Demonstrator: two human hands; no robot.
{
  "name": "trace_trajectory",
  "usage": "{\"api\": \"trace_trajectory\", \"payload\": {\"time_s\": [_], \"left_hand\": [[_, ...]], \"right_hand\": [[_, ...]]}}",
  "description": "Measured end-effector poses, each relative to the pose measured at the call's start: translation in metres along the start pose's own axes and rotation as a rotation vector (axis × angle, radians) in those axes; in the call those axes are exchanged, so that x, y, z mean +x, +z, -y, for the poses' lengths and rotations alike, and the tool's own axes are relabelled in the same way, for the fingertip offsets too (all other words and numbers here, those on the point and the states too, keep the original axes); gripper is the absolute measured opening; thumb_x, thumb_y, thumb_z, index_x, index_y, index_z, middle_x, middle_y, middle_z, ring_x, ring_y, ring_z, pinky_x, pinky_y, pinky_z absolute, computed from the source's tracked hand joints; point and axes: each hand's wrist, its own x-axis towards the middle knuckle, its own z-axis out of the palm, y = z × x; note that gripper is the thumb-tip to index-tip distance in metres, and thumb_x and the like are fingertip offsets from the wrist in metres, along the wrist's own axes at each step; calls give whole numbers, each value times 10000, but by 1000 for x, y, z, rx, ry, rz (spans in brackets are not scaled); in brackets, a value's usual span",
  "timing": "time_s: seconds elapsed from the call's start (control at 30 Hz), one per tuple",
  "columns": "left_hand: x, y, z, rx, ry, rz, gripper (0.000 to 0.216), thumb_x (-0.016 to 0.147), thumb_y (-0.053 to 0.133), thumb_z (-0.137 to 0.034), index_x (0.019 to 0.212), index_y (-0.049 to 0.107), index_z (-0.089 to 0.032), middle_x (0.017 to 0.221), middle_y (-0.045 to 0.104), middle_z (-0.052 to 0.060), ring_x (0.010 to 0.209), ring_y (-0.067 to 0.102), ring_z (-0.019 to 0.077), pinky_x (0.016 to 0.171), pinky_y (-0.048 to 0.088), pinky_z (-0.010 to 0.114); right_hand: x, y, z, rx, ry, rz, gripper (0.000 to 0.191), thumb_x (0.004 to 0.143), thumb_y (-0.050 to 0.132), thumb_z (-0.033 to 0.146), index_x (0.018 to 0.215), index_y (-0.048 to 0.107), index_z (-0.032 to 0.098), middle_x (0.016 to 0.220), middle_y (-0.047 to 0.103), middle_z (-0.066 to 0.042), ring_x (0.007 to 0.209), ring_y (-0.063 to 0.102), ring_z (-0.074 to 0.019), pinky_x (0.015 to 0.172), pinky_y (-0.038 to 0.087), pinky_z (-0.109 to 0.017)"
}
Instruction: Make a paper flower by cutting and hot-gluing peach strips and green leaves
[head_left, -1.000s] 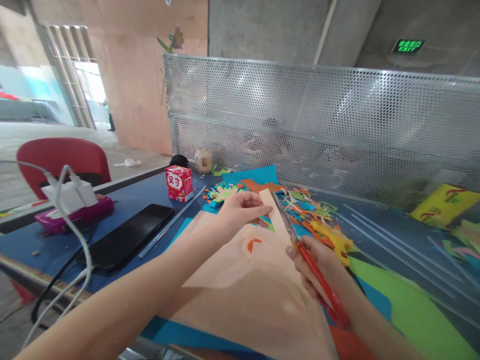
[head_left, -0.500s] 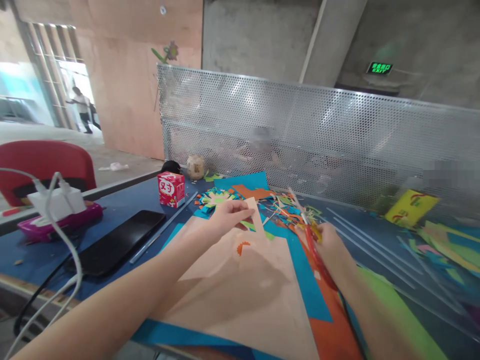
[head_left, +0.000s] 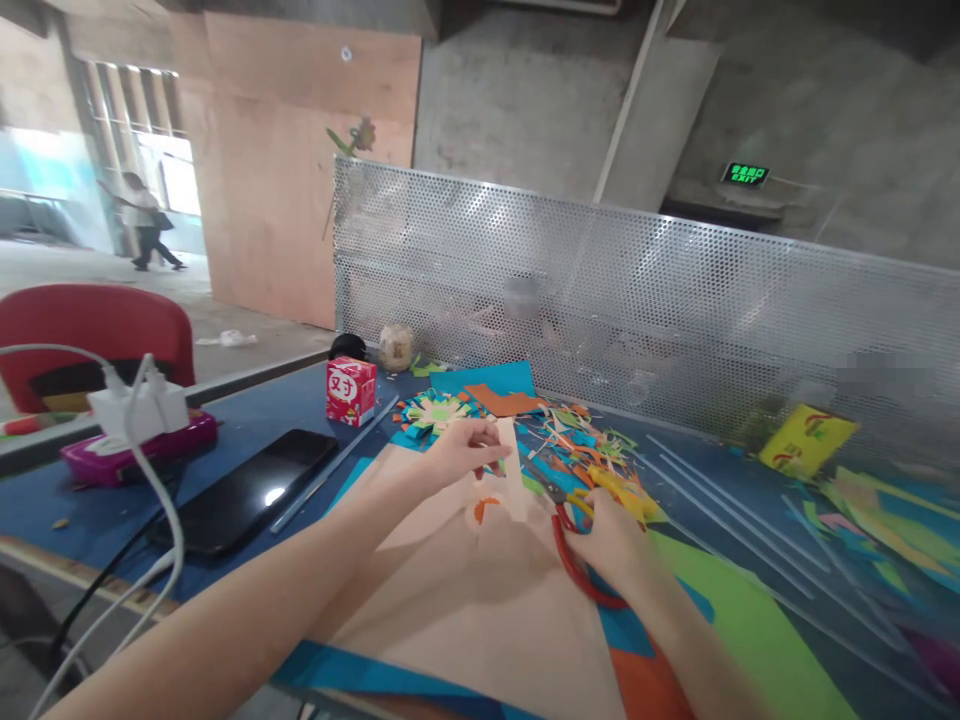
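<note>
A narrow strip of peach paper (head_left: pixel 515 487) is pinched between the thumb and fingers of my left hand (head_left: pixel 466 448), standing above a large peach sheet (head_left: pixel 480 610). My right hand (head_left: pixel 611 540) grips red-handled scissors (head_left: pixel 574 565), whose dark blades point toward the strip from its right side. Whether the blades touch the strip I cannot tell. On the peach sheet below the hands lies a small orange scalloped paper piece (head_left: pixel 486 510). Beyond my left hand rests a layered paper flower (head_left: pixel 435 412) in blue, orange and pale green.
Paper scraps (head_left: pixel 577 440) cover the table beyond my hands. To the left are a black phone (head_left: pixel 247 490), a red box (head_left: pixel 351 391) and a purple power strip (head_left: pixel 139 450). Clear thin rods (head_left: pixel 739 510) and a yellow packet (head_left: pixel 806 440) lie right. A perforated metal screen (head_left: pixel 600 290) stands behind.
The scissors have come left and lower, swinging from pointing away to pointing at the strip. My left hand still holds the strip, which now hangs more upright. The view has shifted slightly.
</note>
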Motion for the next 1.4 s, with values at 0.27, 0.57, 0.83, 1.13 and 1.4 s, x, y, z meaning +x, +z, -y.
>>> {"api": "trace_trajectory", "payload": {"time_s": [0.27, 0.57, 0.83, 1.13, 1.4], "left_hand": [[-8, 9, -5, 30, 52, 100, 298, 663, 607, -403, 619, 463, -146, 545, 588, 6, 508, 565, 108, 482, 408, 206], [-10, 12, -7, 350, 74, 106, 295, 673, 554, -447, 703, 533, -154, 656, 606, 28, 604, 564, 137, 523, 391, 218], [-12, -11, 13, 800, -180, 151, 206, 557, 602, -372, 605, 565, -175, 580, 583, 11, 523, 519, 153, 437, 318, 217], [-1, -10, -3, 532, 93, -138, 133, 726, 477, -275, 788, 512, -163, 678, 567, 9, 634, 532, 128, 550, 383, 217], [-10, 11, -7, 210, 115, 243, 279, 694, 569, -362, 874, 519, -154, 630, 552, -11, 527, 493, 89, 491, 378, 197]], "right_hand": [[-2, -2, 8, 329, -319, -125, 197, 671, 497, 220, 847, 569, 169, 934, 620, -101, 925, 557, -234, 820, 411, -363], [-3, 3, 15, 669, -321, 51, 175, 723, 506, 344, 642, 551, 196, 659, 621, -32, 650, 582, -183, 637, 454, -294], [4, 2, 11, 899, -200, 69, 251, 638, 566, 422, 671, 561, 174, 678, 616, -66, 643, 594, -217, 649, 478, -362], [4, -3, 7, 908, -217, -97, 198, 658, 580, 374, 675, 559, 178, 690, 627, -56, 666, 606, -201, 624, 485, -314], [7, -8, 4, 940, -171, -160, 169, 691, 559, 345, 730, 553, 180, 728, 652, -65, 671, 617, -200, 600, 490, -309]]}}
